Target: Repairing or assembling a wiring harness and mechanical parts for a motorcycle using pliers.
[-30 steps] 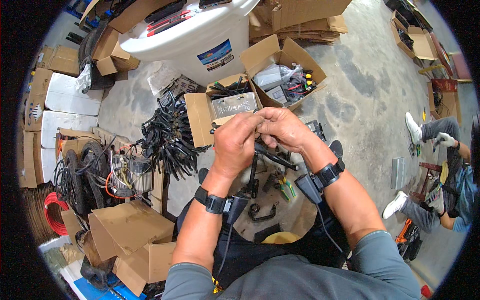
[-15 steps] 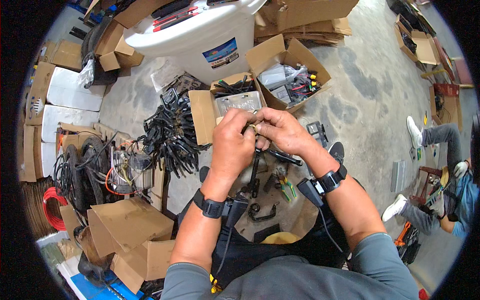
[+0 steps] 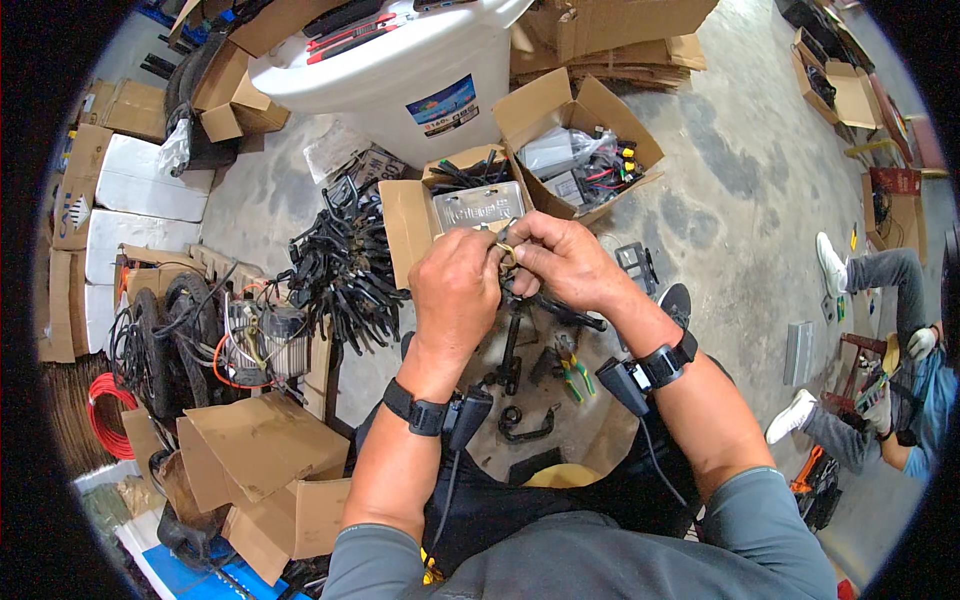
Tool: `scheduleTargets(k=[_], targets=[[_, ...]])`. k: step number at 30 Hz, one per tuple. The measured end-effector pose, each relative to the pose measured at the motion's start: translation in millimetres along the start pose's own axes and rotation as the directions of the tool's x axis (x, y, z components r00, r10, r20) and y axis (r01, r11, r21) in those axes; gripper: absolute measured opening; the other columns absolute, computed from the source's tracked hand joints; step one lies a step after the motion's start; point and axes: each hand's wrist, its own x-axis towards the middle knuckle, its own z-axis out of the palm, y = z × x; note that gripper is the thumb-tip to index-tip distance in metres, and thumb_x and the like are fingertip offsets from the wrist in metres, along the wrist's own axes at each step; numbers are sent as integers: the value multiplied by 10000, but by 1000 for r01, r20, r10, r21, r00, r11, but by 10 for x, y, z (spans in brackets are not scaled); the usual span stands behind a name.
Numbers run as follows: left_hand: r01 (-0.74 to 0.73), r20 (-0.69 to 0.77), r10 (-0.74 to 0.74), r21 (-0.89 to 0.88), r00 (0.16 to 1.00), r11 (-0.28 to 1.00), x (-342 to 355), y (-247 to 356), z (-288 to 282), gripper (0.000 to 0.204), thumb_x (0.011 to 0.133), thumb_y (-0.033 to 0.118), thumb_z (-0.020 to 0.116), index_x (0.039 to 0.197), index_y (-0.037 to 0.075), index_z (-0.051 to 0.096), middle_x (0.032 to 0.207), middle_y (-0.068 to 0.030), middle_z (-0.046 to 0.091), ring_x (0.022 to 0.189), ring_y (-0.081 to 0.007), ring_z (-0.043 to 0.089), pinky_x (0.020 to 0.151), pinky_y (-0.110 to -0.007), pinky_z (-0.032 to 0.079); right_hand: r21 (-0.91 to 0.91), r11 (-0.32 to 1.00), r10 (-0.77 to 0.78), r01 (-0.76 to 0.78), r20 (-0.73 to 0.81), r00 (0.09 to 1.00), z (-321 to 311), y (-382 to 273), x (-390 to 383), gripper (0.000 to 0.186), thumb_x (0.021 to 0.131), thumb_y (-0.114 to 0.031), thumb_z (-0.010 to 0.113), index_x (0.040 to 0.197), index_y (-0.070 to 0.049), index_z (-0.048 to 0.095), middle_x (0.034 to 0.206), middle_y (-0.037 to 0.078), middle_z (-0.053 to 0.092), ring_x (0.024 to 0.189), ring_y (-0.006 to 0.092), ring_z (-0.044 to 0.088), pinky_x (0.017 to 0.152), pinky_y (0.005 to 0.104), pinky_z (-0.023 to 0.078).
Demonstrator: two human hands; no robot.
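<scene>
My left hand (image 3: 455, 285) and my right hand (image 3: 565, 262) meet in front of me, the fingers of both pinched together. Between the fingertips shows a small yellowish, ring-like piece (image 3: 508, 250), partly hidden by the fingers; its kind is too small to make out. Just beyond the hands, a clear plastic case (image 3: 480, 205) with small metal bits lies on an open carton. Below them on the floor are a black tube (image 3: 511, 355), pliers with green and yellow handles (image 3: 575, 375) and a black curved bracket-like part (image 3: 525, 430).
A heap of black levers (image 3: 345, 270) lies left of the carton. Another carton (image 3: 620, 170) holds grey boxes and wires. A large white tub (image 3: 420, 110) stands at the back. Empty cardboard boxes (image 3: 260, 450) sit at lower left; a seated co-worker (image 3: 930, 400) is at far right.
My left hand has shifted slightly left, and its fingers have moved a little apart from the right hand's. The small yellowish piece shows more clearly between them.
</scene>
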Motion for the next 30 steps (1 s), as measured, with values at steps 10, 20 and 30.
scheduleTargets(k=[10, 20, 30], targets=[[3, 172, -28, 144, 985, 990, 27, -10, -121, 133, 736, 129, 733, 739, 33, 642, 701, -131, 602, 649, -334, 616, 573, -408, 477, -328, 942, -88, 69, -44, 995, -2, -153, -73, 78, 927, -66, 541, 967, -6, 571, 793, 86, 609, 627, 137, 646, 582, 309, 528], [24, 268, -48, 92, 962, 995, -3, -77, -182, 123, 729, 120, 721, 724, 27, 642, 702, -142, 611, 656, -343, 621, 583, -410, 485, -689, 614, -444, 386, 103, 890, -118, 60, -75, 108, 837, -33, 591, 942, -36, 567, 866, 147, 556, 847, 358, 569, 737, 406, 469], [18, 340, -45, 83, 939, 996, -84, -139, -221, 106, 733, 92, 720, 730, 21, 640, 718, -146, 611, 667, -344, 617, 593, -401, 485, -745, 573, -423, 342, 89, 902, -140, 124, -125, 99, 839, -37, 583, 932, -36, 548, 846, 147, 551, 830, 359, 575, 705, 429, 470]])
